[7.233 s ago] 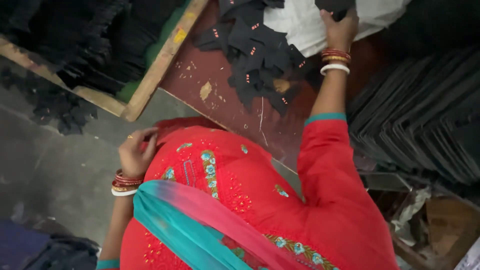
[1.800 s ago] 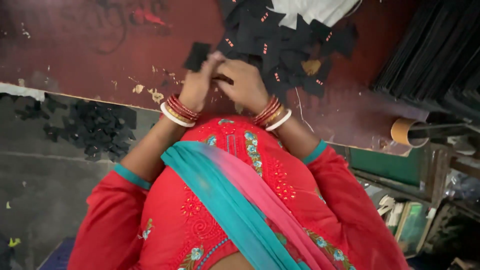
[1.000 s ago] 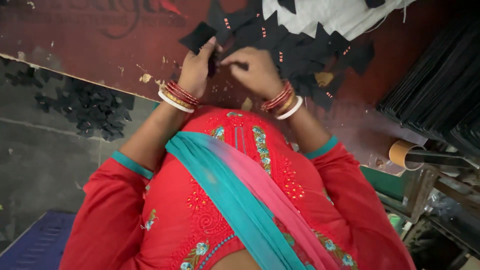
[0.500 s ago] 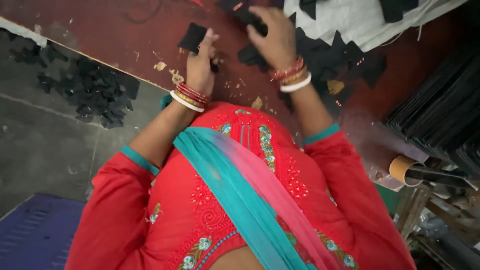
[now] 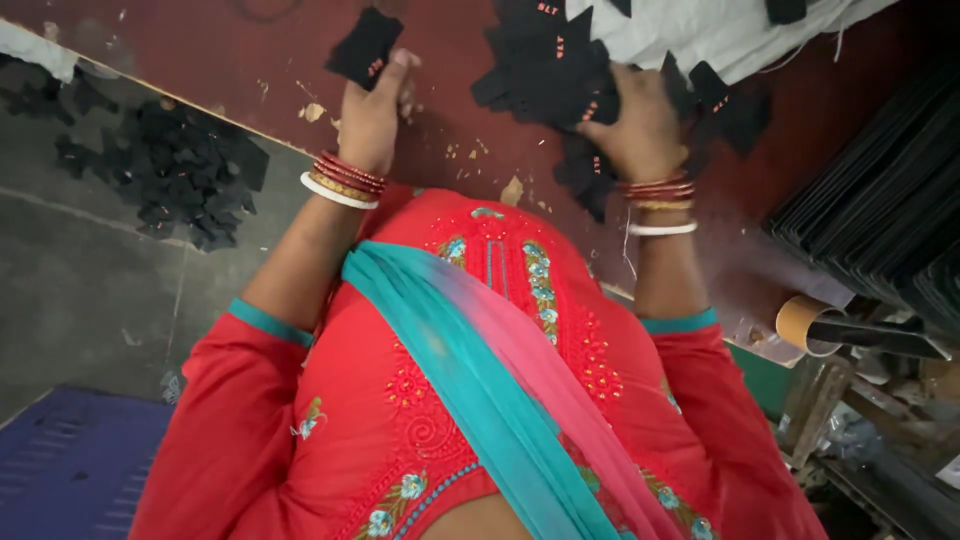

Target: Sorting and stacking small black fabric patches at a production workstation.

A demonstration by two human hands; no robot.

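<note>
We saw a small flat black fabric piece with a tiny orange mark (image 5: 366,45), roughly square, held up above the dark red table (image 5: 200,50). Our left hand (image 5: 375,110) was closed around its lower edge, fingers curled. Our right hand (image 5: 640,125) lay palm down with fingers bent, pressing into the loose heap of matching black fabric pieces (image 5: 560,75) on the table, beside a white cloth sheet (image 5: 700,30). More black scraps (image 5: 170,175) lay on the grey floor.
</note>
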